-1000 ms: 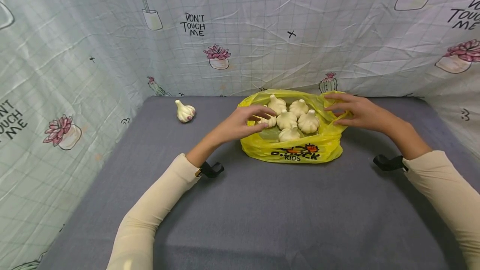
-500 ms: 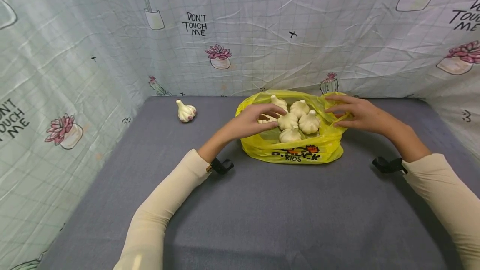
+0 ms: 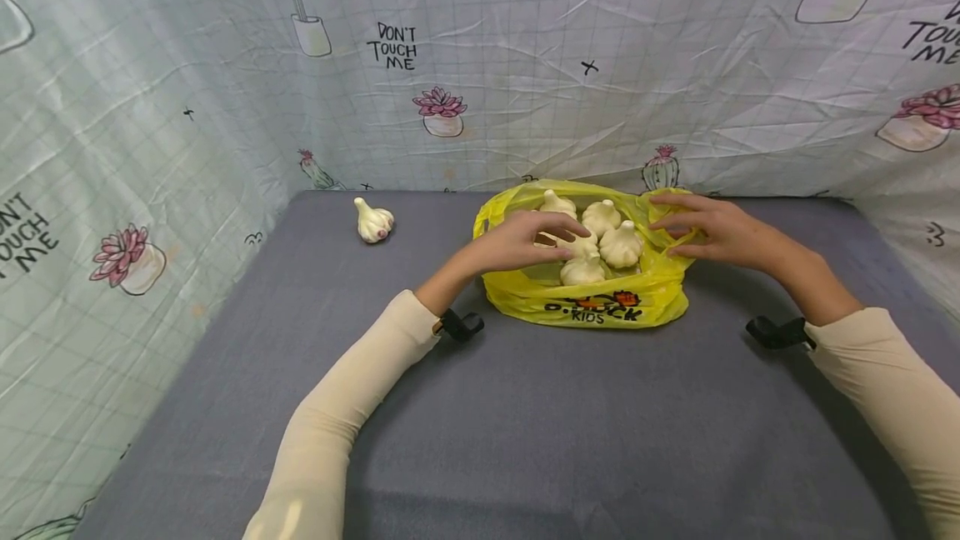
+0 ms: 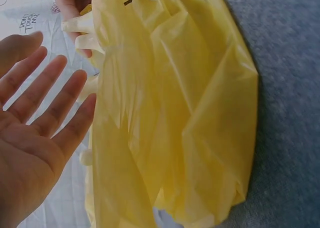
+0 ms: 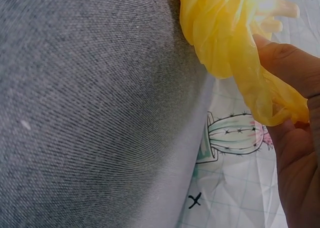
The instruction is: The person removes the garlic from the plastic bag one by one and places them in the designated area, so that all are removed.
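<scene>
A yellow plastic bag (image 3: pixel 510 294) stands with its mouth open and several garlic bulbs (image 3: pixel 621 245) lie inside it. My left hand (image 3: pixel 517 242) hovers over the bag's left side, above the bulbs, fingers spread and slightly bent, and hides some of them. In the left wrist view its palm (image 4: pixel 30 148) faces the bag with nothing in it. At the bag's right rim my right hand (image 3: pixel 723 232) holds the yellow plastic; the right wrist view shows the bag's handle (image 5: pixel 260 100) between thumb and fingers. One more garlic bulb (image 3: pixel 373 221) lies apart on the table to the left.
A grey cloth covers the table (image 3: pixel 585 423). Behind and at the left side hangs a printed curtain (image 3: pixel 510 65) with cactus drawings, right at the table's back edge. Black straps (image 3: pixel 461 326) hang from both wrists.
My left hand has moved to the right over the bag, covering different bulbs. My right hand has stayed at the bag's rim, almost still. The lone bulb has not moved on the table.
</scene>
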Available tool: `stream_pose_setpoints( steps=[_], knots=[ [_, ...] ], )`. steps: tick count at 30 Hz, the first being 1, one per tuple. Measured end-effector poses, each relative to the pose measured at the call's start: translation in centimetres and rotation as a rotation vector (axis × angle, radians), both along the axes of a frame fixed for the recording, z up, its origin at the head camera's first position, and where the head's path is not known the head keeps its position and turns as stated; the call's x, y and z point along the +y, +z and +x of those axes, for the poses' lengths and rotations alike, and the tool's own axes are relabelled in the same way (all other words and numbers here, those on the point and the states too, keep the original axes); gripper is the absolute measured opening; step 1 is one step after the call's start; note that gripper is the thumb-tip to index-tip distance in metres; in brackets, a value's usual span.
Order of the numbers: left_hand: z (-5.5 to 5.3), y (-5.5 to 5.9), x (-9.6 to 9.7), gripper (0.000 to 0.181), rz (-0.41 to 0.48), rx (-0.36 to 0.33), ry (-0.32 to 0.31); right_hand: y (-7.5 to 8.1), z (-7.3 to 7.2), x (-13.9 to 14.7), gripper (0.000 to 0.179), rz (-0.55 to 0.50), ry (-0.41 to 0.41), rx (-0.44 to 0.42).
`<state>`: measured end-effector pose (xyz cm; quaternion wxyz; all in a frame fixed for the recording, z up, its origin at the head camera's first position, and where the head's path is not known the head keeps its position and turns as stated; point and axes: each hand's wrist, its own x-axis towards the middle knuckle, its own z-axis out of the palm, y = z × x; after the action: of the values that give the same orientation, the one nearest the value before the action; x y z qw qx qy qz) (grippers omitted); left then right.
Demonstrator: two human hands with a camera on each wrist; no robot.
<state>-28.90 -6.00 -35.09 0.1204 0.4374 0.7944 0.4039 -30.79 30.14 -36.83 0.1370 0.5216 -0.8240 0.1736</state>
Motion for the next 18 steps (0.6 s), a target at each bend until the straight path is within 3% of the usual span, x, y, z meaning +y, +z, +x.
stream_pose_setpoints(
  steps=[8, 18],
  knots=[
    [-0.7, 0.1, 1.1, 0.038, -0.029, -0.039, -0.026, 0.0, -0.1, 0.0, 0.056, 0.011, -0.002, -0.02],
    [-1.3, 0.2, 2.1, 0.044, -0.133, -0.12, -0.119, 0.1, 0.0, -0.4, 0.053, 0.017, 0.002, -0.038]
  ],
)
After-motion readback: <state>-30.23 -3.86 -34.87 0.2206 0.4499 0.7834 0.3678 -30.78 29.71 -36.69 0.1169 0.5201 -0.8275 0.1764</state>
